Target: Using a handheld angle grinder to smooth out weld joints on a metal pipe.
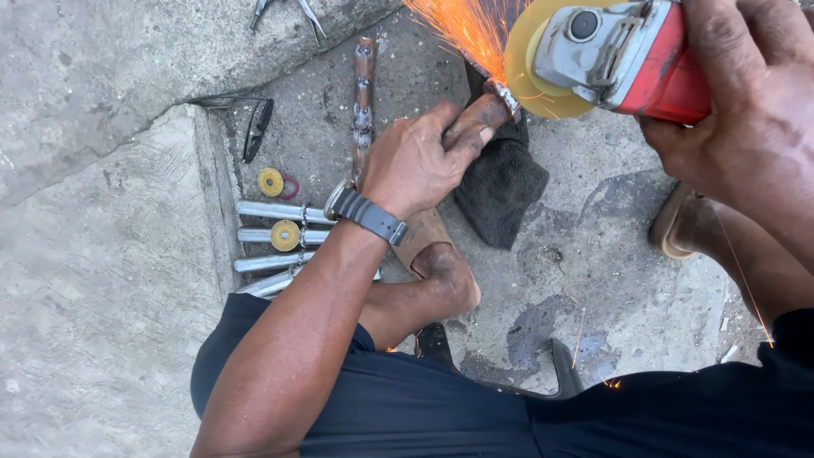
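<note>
Rusty metal bar (479, 114) clasped in left hand (415, 161) fingers | right hand (746, 102) wrapped around red grinder (619, 55)

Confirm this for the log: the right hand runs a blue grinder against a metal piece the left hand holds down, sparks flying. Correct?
Not quite. The head view shows the grinder is red, not blue. The rest stands: the right hand runs it against the metal piece, which the left hand holds down, with sparks flying.

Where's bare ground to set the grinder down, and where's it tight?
Free: the concrete slab left of the steel tubes, and the patch between the dark cloth and the right foot's sandal. Crowded: around the left hand, with tubes, discs, glasses and welded bar close together.
</note>
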